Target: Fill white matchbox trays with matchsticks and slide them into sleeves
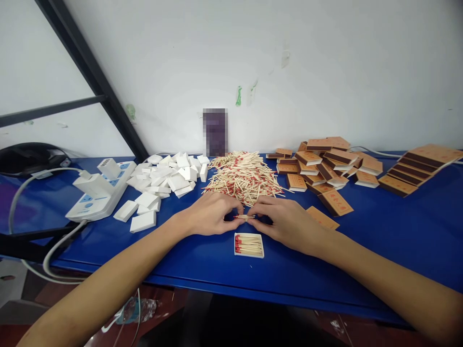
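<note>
Between the fingertips of both my hands is a small bunch of matches (245, 217), lying sideways just above the blue table. My left hand (213, 212) pinches its left end, where red heads show. On the right end, the thumb and fingers of my right hand (282, 219) are closed. Directly below sits a white matchbox tray (249, 256) holding a layer of matches (249, 244), their red heads to the left. A large heap of loose matches (242, 176) rises right behind my hands. Near my right wrist lies a flat orange matchbox sleeve (323, 218).
White matchbox trays (173, 180) are piled left of the heap. Orange-and-brown matchboxes (325, 161) are piled on the right, beside a row of sleeves (419, 168). A white power strip (103, 193) with cables stands at the left. A pixelated dark object (216, 132) leans on the wall.
</note>
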A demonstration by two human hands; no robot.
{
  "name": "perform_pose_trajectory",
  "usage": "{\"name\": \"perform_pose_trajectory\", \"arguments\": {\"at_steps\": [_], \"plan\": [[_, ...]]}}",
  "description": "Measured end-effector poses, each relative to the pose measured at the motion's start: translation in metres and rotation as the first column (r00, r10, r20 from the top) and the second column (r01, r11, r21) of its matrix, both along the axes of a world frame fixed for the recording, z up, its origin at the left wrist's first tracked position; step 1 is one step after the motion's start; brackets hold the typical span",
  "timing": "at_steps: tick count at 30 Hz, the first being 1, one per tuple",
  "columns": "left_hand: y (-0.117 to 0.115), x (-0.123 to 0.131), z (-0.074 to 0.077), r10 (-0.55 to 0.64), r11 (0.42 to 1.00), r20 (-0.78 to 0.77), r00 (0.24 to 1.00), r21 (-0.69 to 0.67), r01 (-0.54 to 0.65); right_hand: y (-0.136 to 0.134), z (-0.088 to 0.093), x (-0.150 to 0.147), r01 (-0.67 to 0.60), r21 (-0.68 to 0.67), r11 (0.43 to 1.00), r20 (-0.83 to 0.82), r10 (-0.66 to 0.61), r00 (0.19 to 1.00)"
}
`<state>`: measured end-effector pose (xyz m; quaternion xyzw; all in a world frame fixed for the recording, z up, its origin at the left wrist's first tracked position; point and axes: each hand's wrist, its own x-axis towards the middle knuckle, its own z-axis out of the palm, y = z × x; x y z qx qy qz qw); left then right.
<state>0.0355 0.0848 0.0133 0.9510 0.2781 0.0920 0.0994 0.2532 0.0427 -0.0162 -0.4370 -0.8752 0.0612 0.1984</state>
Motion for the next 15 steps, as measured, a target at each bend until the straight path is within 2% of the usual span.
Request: {"name": "perform_pose_trajectory", "arguments": {"at_steps": [4,8,11,15], "plan": [[-0.0005,0.0004,0.0017,0.035,0.998,-0.037,0.999,-0.057,-0.037,-0.0012,0.0025,-0.0024,0.02,-0.014,1.0,0.061,-0.019,0.998],[-0.0014,0.0015,0.0011,0.047,0.998,-0.058,0.997,-0.036,-0.049,-0.0007,0.0018,-0.0036,0.008,-0.068,0.998,0.007,-0.008,1.0],[-0.002,0.002,0.0004,0.042,0.999,-0.092,0.995,0.016,-0.04,0.0,0.0001,-0.003,0.004,-0.091,0.996,-0.03,-0.007,1.0],[-0.0029,0.003,-0.0011,0.023,0.983,-0.192,0.981,0.183,0.013,-0.0003,-0.0009,-0.0025,-0.001,-0.078,0.997,-0.035,-0.002,0.999]]}}
